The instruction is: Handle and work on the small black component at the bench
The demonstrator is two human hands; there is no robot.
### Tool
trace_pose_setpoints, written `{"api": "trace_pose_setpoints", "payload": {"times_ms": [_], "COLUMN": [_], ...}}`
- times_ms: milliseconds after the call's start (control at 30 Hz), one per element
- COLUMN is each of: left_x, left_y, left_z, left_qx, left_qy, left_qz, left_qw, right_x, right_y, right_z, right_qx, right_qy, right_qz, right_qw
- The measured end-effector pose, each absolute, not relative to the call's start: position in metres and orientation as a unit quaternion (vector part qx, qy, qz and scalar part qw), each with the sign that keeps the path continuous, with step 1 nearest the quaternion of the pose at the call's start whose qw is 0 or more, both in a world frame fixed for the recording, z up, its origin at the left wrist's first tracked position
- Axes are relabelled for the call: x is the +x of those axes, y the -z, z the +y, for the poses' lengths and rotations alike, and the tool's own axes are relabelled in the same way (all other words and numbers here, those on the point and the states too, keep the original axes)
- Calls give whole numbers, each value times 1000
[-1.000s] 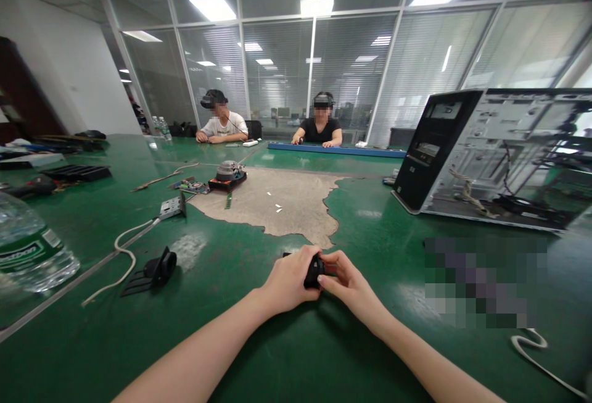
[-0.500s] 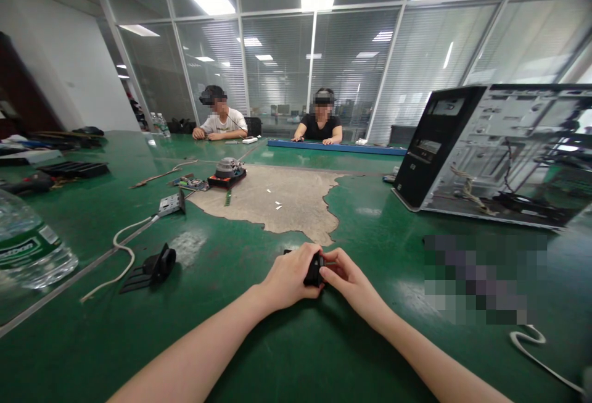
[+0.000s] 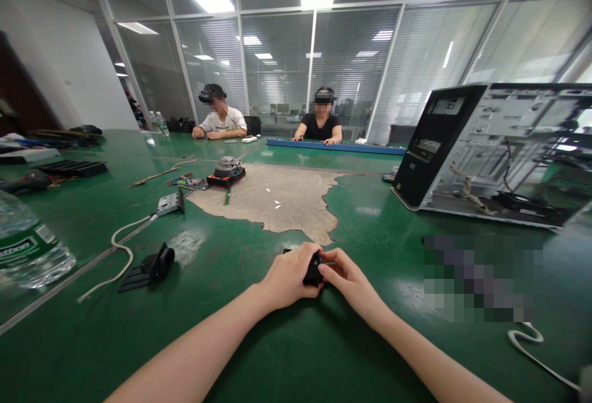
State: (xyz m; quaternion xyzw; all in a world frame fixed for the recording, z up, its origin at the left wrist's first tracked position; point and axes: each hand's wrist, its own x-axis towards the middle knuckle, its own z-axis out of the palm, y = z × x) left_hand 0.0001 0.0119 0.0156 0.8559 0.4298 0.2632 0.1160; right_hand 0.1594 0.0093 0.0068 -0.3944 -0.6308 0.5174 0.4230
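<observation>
Between my hands is a small black plastic part (image 3: 312,270), its exact kind hidden by my fingers. My left hand (image 3: 291,273) wraps over its top and left side, with a dark end of it poking out beyond the knuckles. On the other side, the thumb and fingertips of my right hand (image 3: 342,270) pinch its right end. Both hands are low over the green table (image 3: 282,353), close to the tip of a bare grey patch (image 3: 296,199) in its surface. To their left lies a black slotted plastic piece with a round collar (image 3: 157,264).
An opened computer tower (image 3: 435,150) stands at the right. A water bottle (image 3: 32,242) is at the left edge, near a white cable (image 3: 123,245) and a metal bracket (image 3: 170,203). A heatsink-like unit (image 3: 227,170) sits farther back. Two people sit across the table.
My hands keep nearly the same grip and place. The view has shifted very slightly; nothing on the table has visibly moved.
</observation>
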Motion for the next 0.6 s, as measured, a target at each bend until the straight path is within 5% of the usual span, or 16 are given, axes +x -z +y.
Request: {"api": "trace_pose_setpoints", "payload": {"times_ms": [600], "left_x": [0], "left_y": [-14], "left_z": [14], "left_qx": [854], "left_qy": [-260], "left_qz": [435], "left_qw": [119], "right_x": [159], "right_y": [-8], "right_z": [7], "right_qx": [-382], "right_qy": [-515], "right_qz": [-638], "right_qw": [426]}}
